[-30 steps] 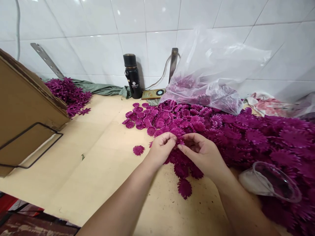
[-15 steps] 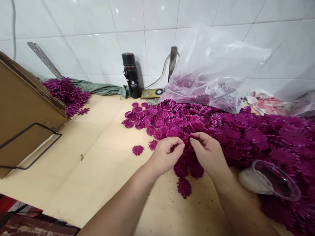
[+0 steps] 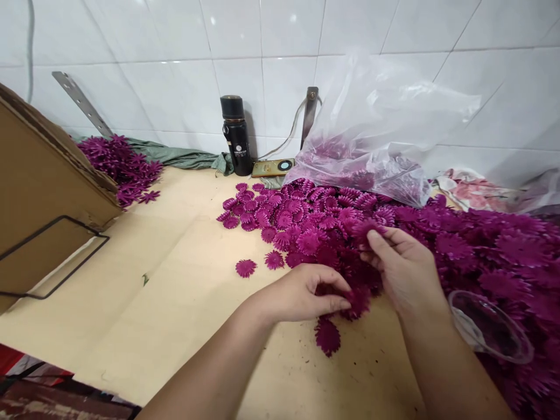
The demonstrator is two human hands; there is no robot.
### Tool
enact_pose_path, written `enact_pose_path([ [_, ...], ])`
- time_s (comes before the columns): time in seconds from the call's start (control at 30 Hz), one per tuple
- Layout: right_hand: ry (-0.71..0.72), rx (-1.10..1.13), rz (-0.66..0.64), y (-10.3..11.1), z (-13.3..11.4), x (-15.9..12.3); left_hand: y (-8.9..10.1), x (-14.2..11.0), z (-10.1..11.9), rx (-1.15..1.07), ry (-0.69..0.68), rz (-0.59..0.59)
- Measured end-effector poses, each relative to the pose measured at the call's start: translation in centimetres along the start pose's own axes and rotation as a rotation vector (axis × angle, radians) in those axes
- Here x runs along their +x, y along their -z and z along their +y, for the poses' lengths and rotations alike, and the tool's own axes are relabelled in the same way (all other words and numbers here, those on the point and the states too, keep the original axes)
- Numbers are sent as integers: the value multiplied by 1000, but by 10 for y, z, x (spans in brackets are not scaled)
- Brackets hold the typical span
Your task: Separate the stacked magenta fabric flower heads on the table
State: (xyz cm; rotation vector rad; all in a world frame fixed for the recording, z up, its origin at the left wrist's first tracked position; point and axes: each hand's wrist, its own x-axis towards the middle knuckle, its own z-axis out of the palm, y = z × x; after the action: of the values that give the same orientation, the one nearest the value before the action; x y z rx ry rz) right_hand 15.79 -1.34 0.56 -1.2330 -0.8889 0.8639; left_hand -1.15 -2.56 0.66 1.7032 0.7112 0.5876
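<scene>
Right hand (image 3: 406, 262): we pinch one purple flower disc (image 3: 366, 231) between thumb and fingers, over the heap (image 3: 520, 248).
Left hand (image 3: 301, 294): narrow, fingertips at another disc (image 3: 360, 303); we cannot tell whether it is gripped.
Heap: spreads rightward from the counter's (image 3: 188, 303) back edge.
Progress: one disc lifted; we judge most lie loose, left to handle.
</scene>
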Motion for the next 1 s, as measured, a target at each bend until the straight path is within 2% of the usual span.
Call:
enact_pose_path([
  [0.07,-1,-33,-95,-3,1,-3,-1,4,-7,169,22,157],
  [0.17,-4,-41,-101,-2,3,-3,0,7,-12,330,-40,356],
  [0.3,-7,-119,-94,-1,4,-2,2,7,-9,302,-138,618],
  [0.37,13,-189,-134,-6,3,-7,2,7,-8,257,-169,679],
  [0.5,80,-295,-223,-18,0,-18,-3,9,-10,187,-203,651],
  [0.63,40,-261,-291,-21,0,-22,-8,13,-12,54,-165,626],
  [0.83,-40,-119,-370,-24,1,-23,-5,14,-13,-352,-24,609],
  [0.9,-35,-114,-417,-24,1,-24,-2,14,-14,-481,23,599],
  [1.0,34,-208,-428,-23,1,-25,-1,14,-13,-556,53,584],
])
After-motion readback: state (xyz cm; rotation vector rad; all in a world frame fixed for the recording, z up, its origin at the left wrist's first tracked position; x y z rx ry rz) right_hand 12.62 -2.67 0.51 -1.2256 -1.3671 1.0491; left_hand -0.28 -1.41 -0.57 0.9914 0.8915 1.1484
